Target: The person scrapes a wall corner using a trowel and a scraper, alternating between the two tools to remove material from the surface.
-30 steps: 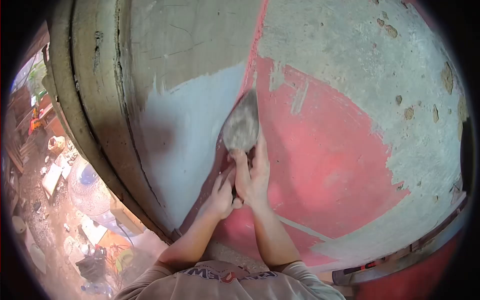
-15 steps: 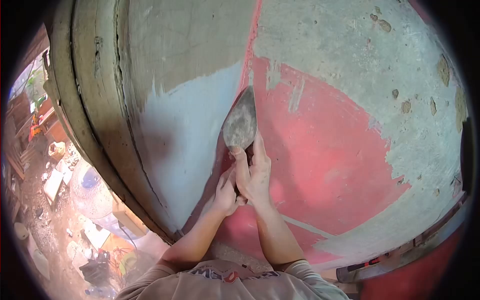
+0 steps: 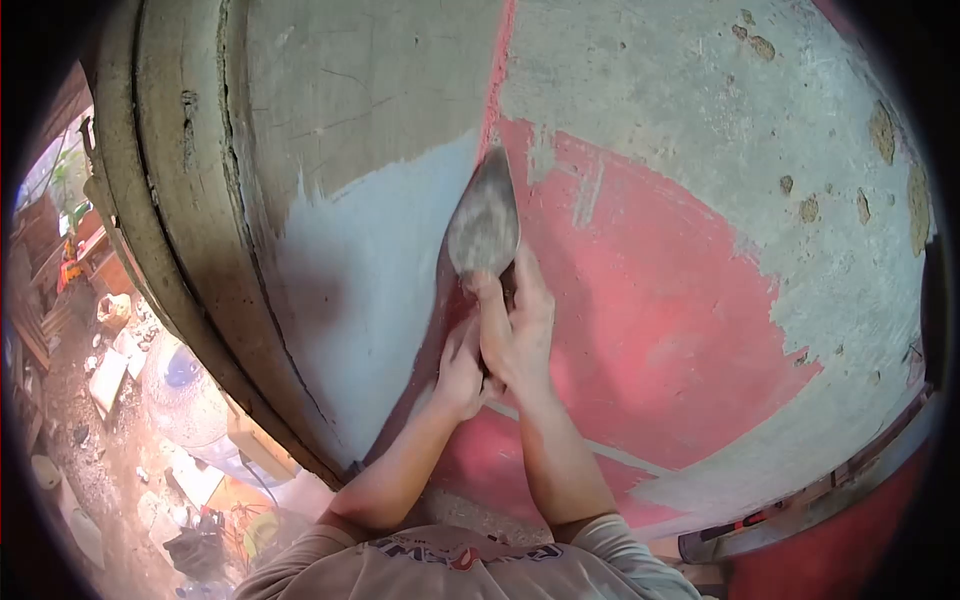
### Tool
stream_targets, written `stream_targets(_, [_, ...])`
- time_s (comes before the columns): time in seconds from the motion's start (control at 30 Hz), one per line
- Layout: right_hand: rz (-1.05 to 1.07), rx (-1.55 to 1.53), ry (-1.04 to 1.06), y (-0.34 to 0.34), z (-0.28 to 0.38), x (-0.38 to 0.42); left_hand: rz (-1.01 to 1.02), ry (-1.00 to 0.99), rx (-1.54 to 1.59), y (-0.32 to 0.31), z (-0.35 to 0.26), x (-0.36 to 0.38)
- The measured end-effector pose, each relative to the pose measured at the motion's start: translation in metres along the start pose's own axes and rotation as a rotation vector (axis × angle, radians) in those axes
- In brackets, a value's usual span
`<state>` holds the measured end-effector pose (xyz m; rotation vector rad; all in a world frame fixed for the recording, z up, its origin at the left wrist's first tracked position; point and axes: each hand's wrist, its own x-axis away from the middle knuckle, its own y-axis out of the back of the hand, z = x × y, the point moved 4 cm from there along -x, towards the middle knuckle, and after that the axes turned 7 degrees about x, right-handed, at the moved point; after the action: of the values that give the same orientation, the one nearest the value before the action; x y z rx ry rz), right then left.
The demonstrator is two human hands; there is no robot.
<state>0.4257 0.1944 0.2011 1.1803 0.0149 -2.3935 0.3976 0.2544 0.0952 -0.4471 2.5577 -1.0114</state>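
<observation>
A pointing trowel [image 3: 484, 222] with a grey-smeared, leaf-shaped blade is held tip up against the wall corner. Its tip meets the line where the pale blue wall [image 3: 380, 230] joins the pink wall [image 3: 650, 330]. My right hand [image 3: 518, 335] grips it just below the blade, thumb on the blade's base and fingers along its right edge. Lower down, my left hand [image 3: 462, 372] closes round the handle end, touching my right hand. The handle itself is mostly hidden by both hands.
A worn wooden frame [image 3: 200, 250] borders the left wall. Beyond it, the lit floor holds a fan [image 3: 185, 390], a black plastic bag [image 3: 195, 545] and scattered debris. Bare grey plaster [image 3: 690, 90] with chipped holes surrounds the pink area. A metal-edged ledge [image 3: 800, 520] sits lower right.
The trowel has slid a little upward along the corner, with both hands moving along with it. My right hand has also shifted slightly right. The grip stays the same.
</observation>
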Motion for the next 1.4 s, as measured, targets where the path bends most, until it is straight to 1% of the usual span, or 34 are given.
stream_targets(0.03, [0.023, -0.005, -0.041, 0.000, 0.002, -0.008, -0.013, -0.019, 0.014, -0.003, -0.002, -0.005])
stream_targets(0.07, [0.003, -0.009, -0.019, 0.000, 0.003, -0.013, -0.025, -0.039, 0.029, -0.006, -0.004, -0.011])
stream_targets(0.13, [-0.031, -0.018, 0.035, -0.002, 0.005, -0.020, 0.023, -0.025, 0.054, -0.007, -0.010, -0.013])
stream_targets(0.17, [-0.012, 0.003, -0.004, -0.001, 0.004, -0.015, 0.240, 0.054, 0.153, 0.009, -0.007, -0.014])
stream_targets(0.2, [-0.046, 0.053, 0.056, -0.001, -0.002, -0.009, -0.020, 0.005, 0.029, 0.005, -0.003, -0.009])
stream_targets(0.27, [-0.084, 0.040, 0.070, -0.003, -0.012, 0.005, -0.038, -0.016, -0.011, 0.005, 0.001, -0.003])
stream_targets(0.33, [-0.077, 0.022, 0.078, -0.004, -0.010, -0.002, -0.054, -0.022, -0.031, -0.001, -0.006, -0.004])
stream_targets(0.4, [-0.027, 0.063, 0.054, 0.000, -0.004, -0.014, 0.009, 0.025, -0.037, -0.004, -0.015, -0.009])
stream_targets(0.47, [-0.063, 0.066, 0.169, 0.000, 0.007, -0.032, 0.043, -0.013, 0.034, -0.003, -0.016, -0.025])
stream_targets(0.57, [-0.001, 0.055, 0.046, 0.002, 0.007, -0.028, 0.069, 0.006, 0.004, -0.004, -0.016, -0.023])
stream_targets(0.67, [-0.035, -0.069, -0.018, -0.005, -0.005, -0.001, -0.112, -0.037, -0.099, -0.005, -0.009, -0.007])
stream_targets(0.7, [-0.004, -0.088, -0.039, -0.006, -0.008, 0.000, -0.155, -0.047, -0.127, -0.004, -0.007, -0.003])
stream_targets(0.8, [-0.052, 0.088, 0.194, -0.002, 0.000, -0.024, -0.069, -0.029, -0.065, -0.007, -0.016, -0.019])
stream_targets(0.83, [-0.006, 0.028, 0.149, -0.002, 0.002, -0.032, -0.047, -0.041, 0.006, -0.011, -0.018, -0.023])
stream_targets(0.87, [0.005, -0.055, 0.122, -0.004, -0.001, -0.033, -0.041, -0.032, 0.004, -0.012, -0.017, -0.021])
stream_targets(0.93, [0.026, 0.049, 0.050, 0.003, 0.001, -0.028, -0.023, -0.023, -0.001, -0.014, -0.017, -0.021])
stream_targets(0.97, [0.002, 0.056, 0.065, 0.002, -0.002, -0.020, -0.077, -0.067, -0.077, -0.012, -0.011, -0.021])
stream_targets(1.03, [-0.050, 0.064, 0.102, -0.004, -0.008, -0.009, -0.120, -0.089, -0.103, -0.007, -0.001, -0.015])
stream_targets(1.1, [-0.014, 0.049, 0.071, -0.002, -0.006, -0.016, -0.105, -0.105, -0.133, -0.004, -0.002, -0.016])
stream_targets(1.13, [0.007, 0.045, 0.046, 0.000, -0.001, -0.018, -0.124, -0.097, -0.115, -0.006, -0.005, -0.021])
stream_targets(1.17, [0.005, 0.102, 0.086, 0.002, 0.007, -0.031, -0.145, -0.083, -0.096, -0.010, -0.007, -0.029])
stream_targets(1.27, [0.028, 0.058, 0.084, 0.006, 0.000, -0.035, -0.166, -0.092, -0.029, -0.020, -0.004, -0.038])
stream_targets(1.3, [0.037, 0.093, 0.060, 0.008, 0.001, -0.031, -0.169, -0.099, -0.002, -0.022, -0.001, -0.038])
stream_targets(1.37, [-0.017, 0.146, 0.061, 0.009, -0.008, -0.017, -0.189, -0.149, -0.015, -0.025, 0.004, -0.030])
stream_targets(1.4, [-0.047, 0.168, 0.070, 0.006, -0.009, -0.014, -0.198, -0.205, -0.058, -0.029, -0.001, -0.025])
